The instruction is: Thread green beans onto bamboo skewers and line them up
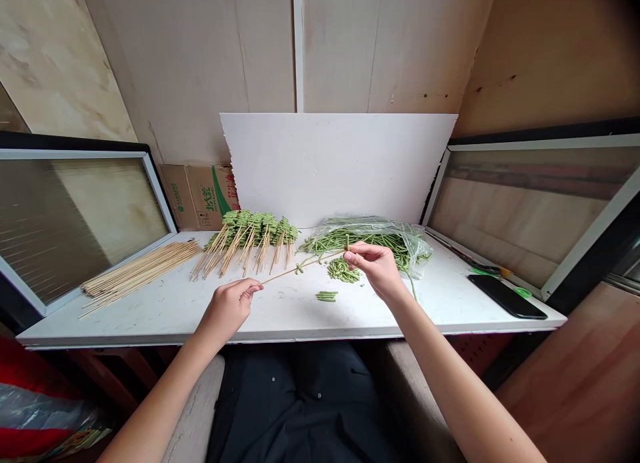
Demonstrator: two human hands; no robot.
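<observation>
My left hand [225, 311] is closed around the lower end of a thin bamboo skewer [283, 273], which slants up to the right above the table. My right hand [376, 268] pinches a short piece of green bean [347, 243] at the skewer's far end; whether the tip has pierced it cannot be made out. Another bean piece [299, 268] appears to be on the skewer, about midway. Below my right hand is a heap of cut bean pieces [342, 271]. Nearer to me, several pieces [327, 296] lie side by side in a small row.
Bare skewers [143, 268] lie at left, beside bean-loaded skewers [250, 235]. Long beans [325, 239] spill from a clear plastic bag [413, 239]. A black phone [506, 296] lies at right. A cardboard box [197, 197] and white board [340, 166] stand behind; framed panels [530, 203] flank the table.
</observation>
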